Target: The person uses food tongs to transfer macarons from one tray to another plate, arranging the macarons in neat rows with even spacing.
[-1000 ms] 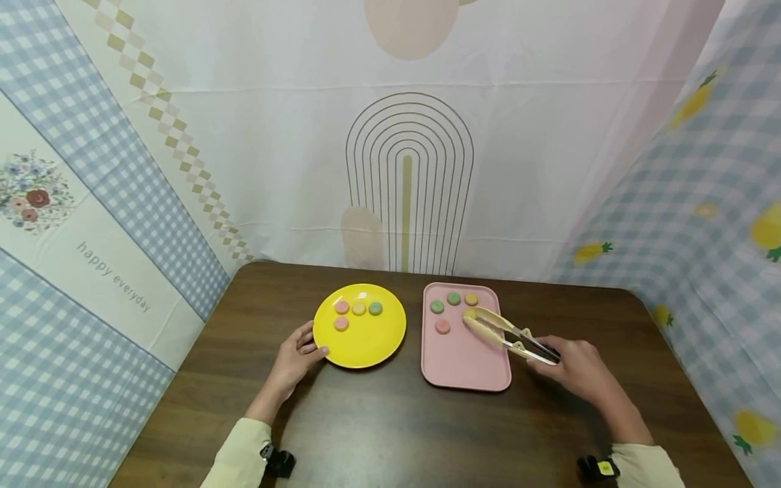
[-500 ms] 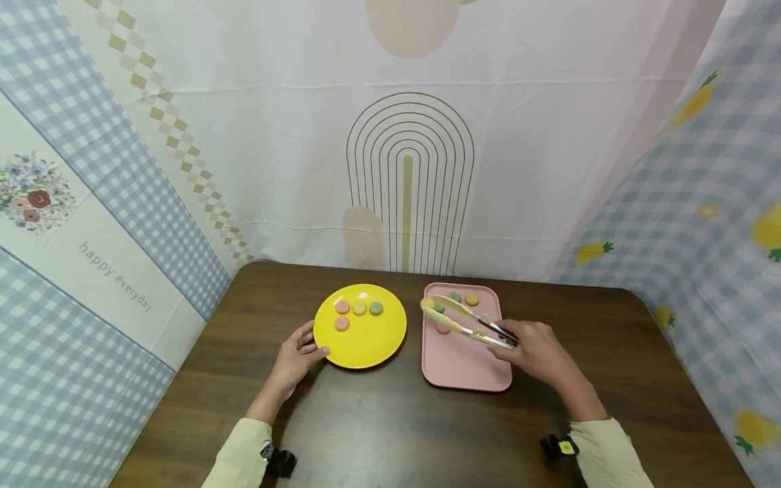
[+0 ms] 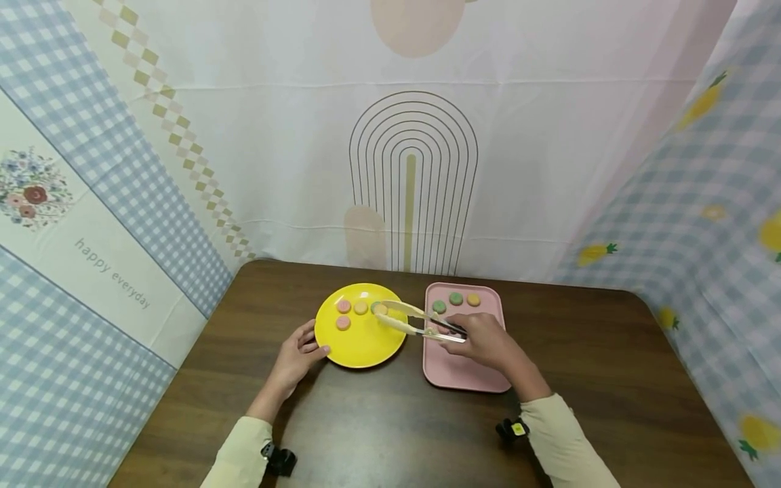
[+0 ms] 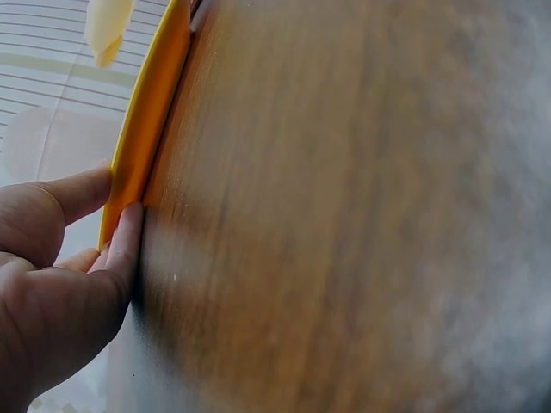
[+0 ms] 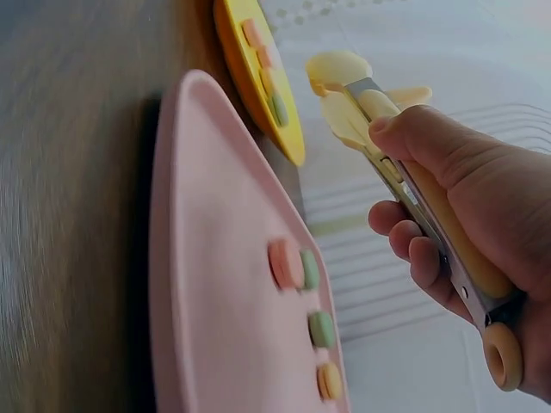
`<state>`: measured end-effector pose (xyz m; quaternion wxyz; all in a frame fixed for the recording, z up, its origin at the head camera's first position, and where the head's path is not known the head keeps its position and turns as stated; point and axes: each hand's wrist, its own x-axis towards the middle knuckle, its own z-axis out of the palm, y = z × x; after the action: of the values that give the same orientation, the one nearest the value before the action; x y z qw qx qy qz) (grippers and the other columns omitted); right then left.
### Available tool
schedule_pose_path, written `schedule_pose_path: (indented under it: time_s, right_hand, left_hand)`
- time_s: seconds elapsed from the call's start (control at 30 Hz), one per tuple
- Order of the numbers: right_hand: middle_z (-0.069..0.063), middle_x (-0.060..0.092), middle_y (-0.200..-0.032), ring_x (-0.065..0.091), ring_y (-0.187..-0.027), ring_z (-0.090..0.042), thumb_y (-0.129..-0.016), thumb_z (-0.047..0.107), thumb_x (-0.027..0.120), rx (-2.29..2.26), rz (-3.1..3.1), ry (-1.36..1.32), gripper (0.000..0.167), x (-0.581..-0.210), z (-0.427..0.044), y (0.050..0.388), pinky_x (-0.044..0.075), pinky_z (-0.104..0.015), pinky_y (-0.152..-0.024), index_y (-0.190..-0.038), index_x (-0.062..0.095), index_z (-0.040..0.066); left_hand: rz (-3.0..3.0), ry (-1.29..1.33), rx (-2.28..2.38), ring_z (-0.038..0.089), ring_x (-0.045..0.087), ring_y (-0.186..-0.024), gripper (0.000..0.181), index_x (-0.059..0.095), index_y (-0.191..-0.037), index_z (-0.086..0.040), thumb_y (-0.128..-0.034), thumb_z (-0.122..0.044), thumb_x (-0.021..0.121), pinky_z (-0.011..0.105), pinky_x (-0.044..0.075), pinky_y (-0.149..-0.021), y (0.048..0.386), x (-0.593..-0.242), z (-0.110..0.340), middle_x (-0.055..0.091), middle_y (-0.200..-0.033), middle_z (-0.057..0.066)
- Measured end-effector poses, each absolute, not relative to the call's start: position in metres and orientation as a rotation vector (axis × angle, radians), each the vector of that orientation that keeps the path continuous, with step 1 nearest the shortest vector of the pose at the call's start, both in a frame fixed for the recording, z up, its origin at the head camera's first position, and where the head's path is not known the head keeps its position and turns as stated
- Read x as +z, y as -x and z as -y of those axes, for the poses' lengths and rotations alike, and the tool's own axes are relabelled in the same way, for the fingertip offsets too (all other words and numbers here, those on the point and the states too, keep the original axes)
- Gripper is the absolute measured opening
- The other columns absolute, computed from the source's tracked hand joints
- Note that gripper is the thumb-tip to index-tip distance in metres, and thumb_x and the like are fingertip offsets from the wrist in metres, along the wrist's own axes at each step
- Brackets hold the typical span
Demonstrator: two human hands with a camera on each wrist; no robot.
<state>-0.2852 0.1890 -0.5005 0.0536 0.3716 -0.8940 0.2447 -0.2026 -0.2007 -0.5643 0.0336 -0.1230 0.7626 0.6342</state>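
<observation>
My left hand [image 3: 294, 359] holds the left rim of a round yellow plate [image 3: 356, 349]; in the left wrist view the thumb lies on one side of the rim and fingers on the other. Two pink macarons [image 3: 344, 323], a yellow macaron [image 3: 361, 308] and a green macaron [image 5: 277, 110] sit on the plate. My right hand [image 3: 485, 340] grips tongs [image 3: 415, 312] with pale yellow tips. Between the tips is another yellow macaron [image 3: 381, 310], above the plate's right part, partly covering the green one in the head view.
A pink tray [image 3: 464, 376] stands right of the plate, under my right hand. It holds two green macarons [image 3: 456, 298], a yellow macaron [image 3: 473, 299] and a pink macaron [image 5: 286, 264]. Patterned cloth [image 3: 293, 169] hangs behind the brown table [image 3: 366, 420].
My right hand has moved left with the tongs, carrying the yellow macaron from over the pink tray to over the yellow plate. The left hand has stayed on the plate's rim.
</observation>
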Motion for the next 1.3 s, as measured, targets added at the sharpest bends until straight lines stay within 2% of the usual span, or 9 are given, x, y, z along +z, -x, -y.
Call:
schedule_pose_path:
  time_s: [0.17, 0.37, 0.53, 0.77, 1.03, 1.3]
  right_hand:
    - [0.012, 0.058, -0.069, 0.045, -0.059, -0.004, -0.084, 0.024, 0.084, 0.776, 2.747, -1.142, 0.025, -0.505, -0.172, 0.285, 0.042, -0.022, -0.055, -0.102, 0.076, 0.008]
    - [0.011, 0.062, -0.074, 0.045, -0.06, -0.003, -0.082, 0.026, 0.085, 0.758, 2.774, -1.17, 0.029, -0.511, -0.158, 0.284, 0.041, -0.021, -0.054, -0.102, 0.075, 0.007]
    - [0.012, 0.059, -0.071, 0.046, -0.059, -0.004, -0.082, 0.025, 0.085, 0.75, 2.808, -1.161, 0.025, -0.515, -0.15, 0.283, 0.042, -0.021, -0.054, -0.097, 0.074, 0.008]
    - [0.01, 0.059, -0.07, 0.045, -0.058, -0.004, -0.082, 0.024, 0.083, 0.732, 2.825, -1.152, 0.027, -0.517, -0.145, 0.285, 0.042, -0.021, -0.053, -0.099, 0.075, 0.005]
    - [0.011, 0.056, -0.067, 0.043, -0.057, -0.004, -0.081, 0.025, 0.083, 0.732, 2.814, -1.154, 0.024, -0.517, -0.147, 0.283, 0.04, -0.02, -0.052, -0.094, 0.073, 0.007]
    - [0.013, 0.058, -0.07, 0.042, -0.058, -0.003, -0.081, 0.026, 0.086, 0.751, 2.764, -1.185, 0.026, -0.512, -0.156, 0.279, 0.039, -0.021, -0.053, -0.097, 0.075, 0.008]
  left_hand:
    - [-2.35, 0.382, 1.953, 0.038, 0.053, -0.133, 0.077, 0.03, -0.16, -0.004, -0.0955, -0.008, 0.073, 0.03, 0.055, -0.095, 0.202, -0.563, 0.199, 0.043, -0.155, 0.025]
    - [-2.355, 0.376, 1.955, 0.039, 0.053, -0.133, 0.076, 0.03, -0.159, -0.003, -0.0957, -0.008, 0.072, 0.03, 0.055, -0.096, 0.201, -0.563, 0.198, 0.043, -0.154, 0.026]
    - [-2.353, 0.377, 1.959, 0.039, 0.053, -0.132, 0.077, 0.03, -0.159, -0.002, -0.0957, -0.007, 0.072, 0.03, 0.056, -0.095, 0.201, -0.565, 0.198, 0.044, -0.154, 0.026]
    - [-2.348, 0.364, 1.972, 0.039, 0.053, -0.132, 0.076, 0.029, -0.159, -0.002, -0.0961, -0.008, 0.072, 0.028, 0.056, -0.094, 0.2, -0.563, 0.198, 0.043, -0.155, 0.027]
    - [-2.332, 0.364, 1.983, 0.04, 0.052, -0.134, 0.077, 0.027, -0.16, -0.001, -0.0964, -0.005, 0.071, 0.023, 0.055, -0.091, 0.202, -0.564, 0.198, 0.04, -0.156, 0.028]
    - [-2.339, 0.365, 1.971, 0.04, 0.052, -0.133, 0.077, 0.028, -0.16, -0.001, -0.0963, -0.006, 0.071, 0.025, 0.055, -0.092, 0.201, -0.562, 0.197, 0.041, -0.156, 0.028]
